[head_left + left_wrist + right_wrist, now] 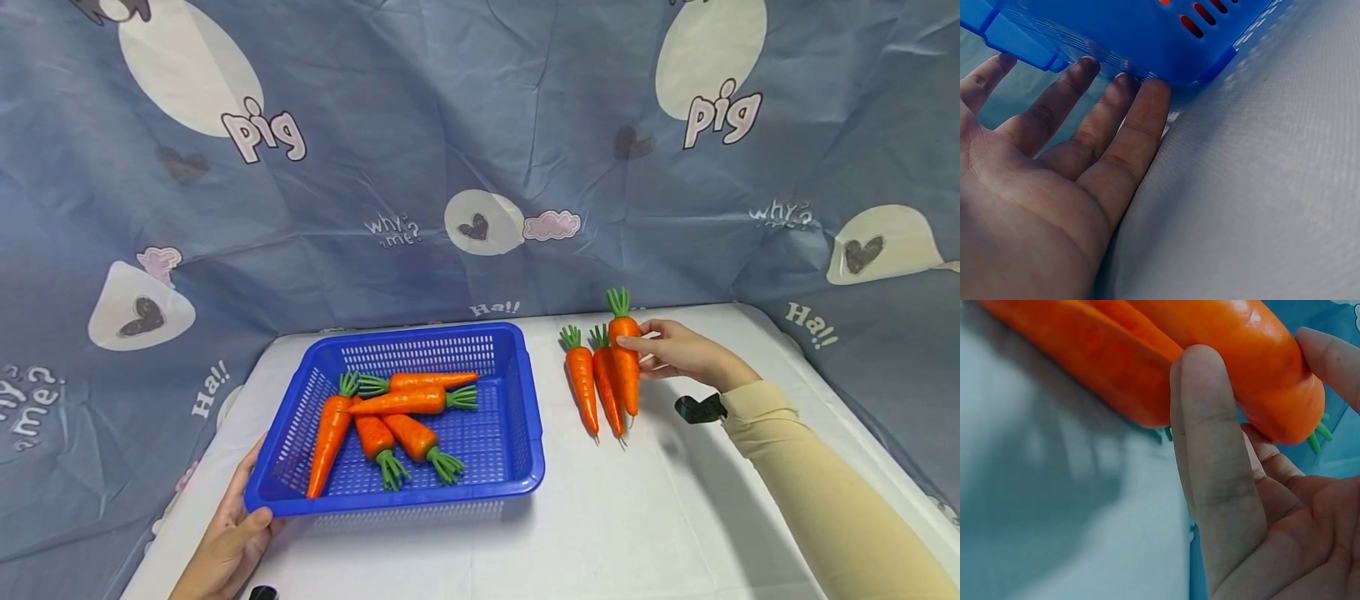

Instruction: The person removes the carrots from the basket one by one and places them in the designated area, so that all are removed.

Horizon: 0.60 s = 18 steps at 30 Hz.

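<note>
My right hand (678, 352) pinches a carrot (625, 379); table (592, 525) spreads below. My left hand (232, 537) grips the basket edge (360, 505), lower left.

Beyond the right fingers (654, 327) hangs a creased blue printed fabric backdrop (480, 150), which also runs down past the left fingers (1138, 131) on their outer side. Its print shows white "pig" lettering (264, 136), pale rounded patches (187, 67), dark hearts (141, 317) and pinkish clouds (552, 225). A white tablecloth (585, 517) spreads beneath the fingers, with soft shadows (712, 475) on the near side of the right ones.
</note>
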Available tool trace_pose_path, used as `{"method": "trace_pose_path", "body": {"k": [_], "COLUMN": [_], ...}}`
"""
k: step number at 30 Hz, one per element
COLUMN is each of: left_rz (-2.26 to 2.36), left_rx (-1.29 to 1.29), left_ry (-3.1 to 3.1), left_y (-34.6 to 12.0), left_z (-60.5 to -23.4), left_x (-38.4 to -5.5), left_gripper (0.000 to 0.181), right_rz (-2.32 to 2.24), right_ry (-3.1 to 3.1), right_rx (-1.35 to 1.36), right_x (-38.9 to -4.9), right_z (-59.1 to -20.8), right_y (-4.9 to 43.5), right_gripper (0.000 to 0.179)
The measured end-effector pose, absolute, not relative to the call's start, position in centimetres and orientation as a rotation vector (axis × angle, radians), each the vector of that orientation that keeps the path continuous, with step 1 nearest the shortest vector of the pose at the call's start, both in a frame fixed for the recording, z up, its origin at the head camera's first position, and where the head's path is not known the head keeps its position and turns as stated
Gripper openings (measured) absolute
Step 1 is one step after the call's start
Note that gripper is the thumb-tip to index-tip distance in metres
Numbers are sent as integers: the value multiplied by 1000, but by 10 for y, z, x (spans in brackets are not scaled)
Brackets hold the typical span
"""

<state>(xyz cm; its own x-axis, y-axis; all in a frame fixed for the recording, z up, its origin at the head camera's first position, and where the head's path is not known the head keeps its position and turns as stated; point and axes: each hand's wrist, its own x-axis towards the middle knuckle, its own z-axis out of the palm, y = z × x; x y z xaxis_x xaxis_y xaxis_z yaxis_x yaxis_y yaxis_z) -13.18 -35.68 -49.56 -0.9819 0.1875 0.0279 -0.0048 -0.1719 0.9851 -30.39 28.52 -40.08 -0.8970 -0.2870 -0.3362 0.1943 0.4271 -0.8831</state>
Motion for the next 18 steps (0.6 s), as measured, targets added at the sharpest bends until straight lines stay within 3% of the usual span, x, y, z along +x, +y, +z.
{"method": "trace_pose_path", "body": {"k": [18], "left_rz": [2275], "left_rx": [179], "left_ry": [1964], "left_y": [-356], "left_z": [-493], "left_x": [-133], "left_gripper": [72], "right_rz": [-1503], "right_ry": [2192], "right_rx": [-35], "right_x": [-304], "right_z": [-412], "right_y": [300], "right_gripper": [51]}}
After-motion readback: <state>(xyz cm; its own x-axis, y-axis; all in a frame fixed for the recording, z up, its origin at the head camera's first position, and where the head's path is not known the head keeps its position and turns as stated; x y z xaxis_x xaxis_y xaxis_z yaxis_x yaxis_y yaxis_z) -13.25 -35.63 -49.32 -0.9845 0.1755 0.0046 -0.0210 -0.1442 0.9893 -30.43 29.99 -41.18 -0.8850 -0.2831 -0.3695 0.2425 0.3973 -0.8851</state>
